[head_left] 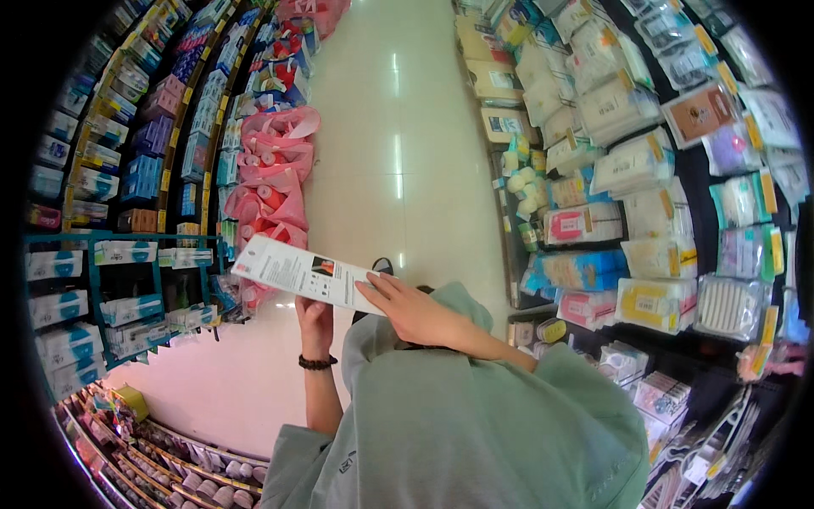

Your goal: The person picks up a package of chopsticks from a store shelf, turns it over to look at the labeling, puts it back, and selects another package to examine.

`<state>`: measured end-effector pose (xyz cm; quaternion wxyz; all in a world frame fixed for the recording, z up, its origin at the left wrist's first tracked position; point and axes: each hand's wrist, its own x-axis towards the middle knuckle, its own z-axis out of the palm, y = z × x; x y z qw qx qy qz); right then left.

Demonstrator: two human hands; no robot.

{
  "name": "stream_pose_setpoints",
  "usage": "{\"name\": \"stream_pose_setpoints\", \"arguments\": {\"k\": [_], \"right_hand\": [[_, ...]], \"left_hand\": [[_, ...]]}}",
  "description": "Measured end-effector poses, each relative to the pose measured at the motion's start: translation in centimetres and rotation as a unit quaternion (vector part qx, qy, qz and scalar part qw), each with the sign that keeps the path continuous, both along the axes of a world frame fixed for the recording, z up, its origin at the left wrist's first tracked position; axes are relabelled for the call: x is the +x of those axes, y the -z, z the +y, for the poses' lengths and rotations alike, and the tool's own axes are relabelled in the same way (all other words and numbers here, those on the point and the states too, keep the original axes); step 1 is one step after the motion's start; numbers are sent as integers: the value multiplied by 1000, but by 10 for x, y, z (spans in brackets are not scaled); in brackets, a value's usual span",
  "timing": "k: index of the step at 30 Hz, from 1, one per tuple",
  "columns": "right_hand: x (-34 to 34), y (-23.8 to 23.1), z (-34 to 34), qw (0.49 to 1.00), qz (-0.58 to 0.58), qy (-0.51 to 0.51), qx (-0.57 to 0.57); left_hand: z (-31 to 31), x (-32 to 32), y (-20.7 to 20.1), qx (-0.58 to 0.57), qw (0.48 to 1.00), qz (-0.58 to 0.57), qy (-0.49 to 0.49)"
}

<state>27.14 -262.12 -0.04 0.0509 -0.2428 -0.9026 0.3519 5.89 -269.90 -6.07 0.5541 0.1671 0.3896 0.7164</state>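
Observation:
A long, flat white box is held up in front of my body, tilted with its left end farther away. Small printed text, a dark picture with orange in it and little drawings cover its upper face. My left hand, with a dark beaded bracelet at the wrist, grips the box's near edge from below; the box hides part of its fingers. At the right end, my right hand has its fingers laid over the top face, and its thumb is out of sight.
Shelves of small boxes line the left, with pink bags along the aisle. A teal rack stands near left. Hanging packets fill the right side. Between them runs a pale tiled floor. Lower shelves hold cups or similar items.

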Motion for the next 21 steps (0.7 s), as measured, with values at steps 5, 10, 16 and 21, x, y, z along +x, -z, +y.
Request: {"name": "stream_pose_setpoints", "arguments": {"k": [5,10,16,21], "right_hand": [[-38,-17,56,999,-7,43,3],[-59,-1,117,997,22,66,24],[-89,10,221,996,53,77,-1],[-113,-2,321,996,50,65,-39]], "left_hand": [[67,-41,3,-19,999,-20,27],[140,-65,-1,-31,998,-19,47],[238,-104,7,-48,997,10,59],[338,-124,-18,-43,996,67,29]]}}
